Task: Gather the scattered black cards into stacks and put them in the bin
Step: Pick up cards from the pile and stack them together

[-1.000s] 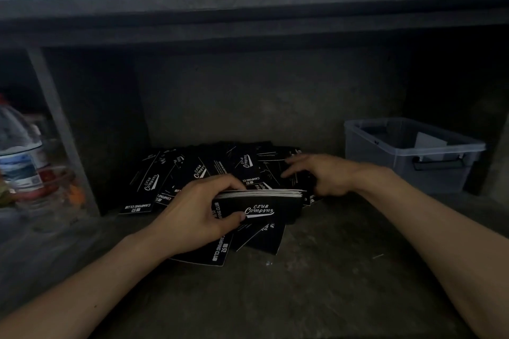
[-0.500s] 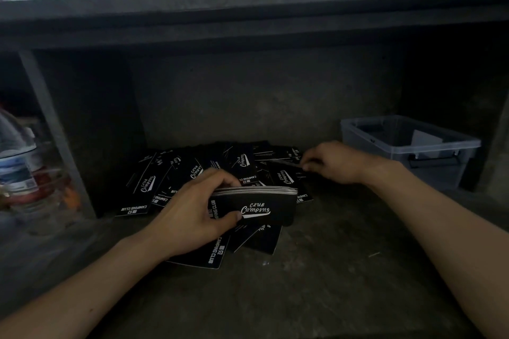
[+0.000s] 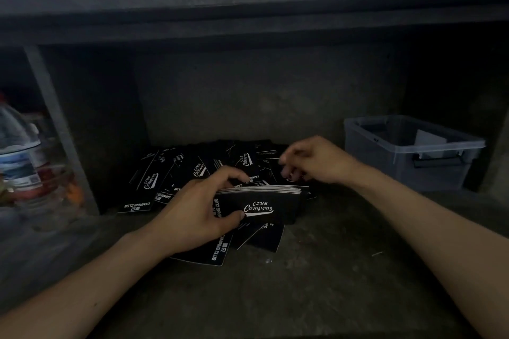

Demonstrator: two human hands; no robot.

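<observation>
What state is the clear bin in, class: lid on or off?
Off: the bin has an open top; a pale item shows inside.

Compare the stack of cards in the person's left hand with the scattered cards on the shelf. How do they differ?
The stack is squared up with its edges aligned; the scattered cards overlap at mixed angles. The stack is gripped upright in the left hand; the scattered cards lie flat on the shelf. The stack shows one printed face; the scattered cards show many. Both are black with white Camping Club lettering.
</observation>
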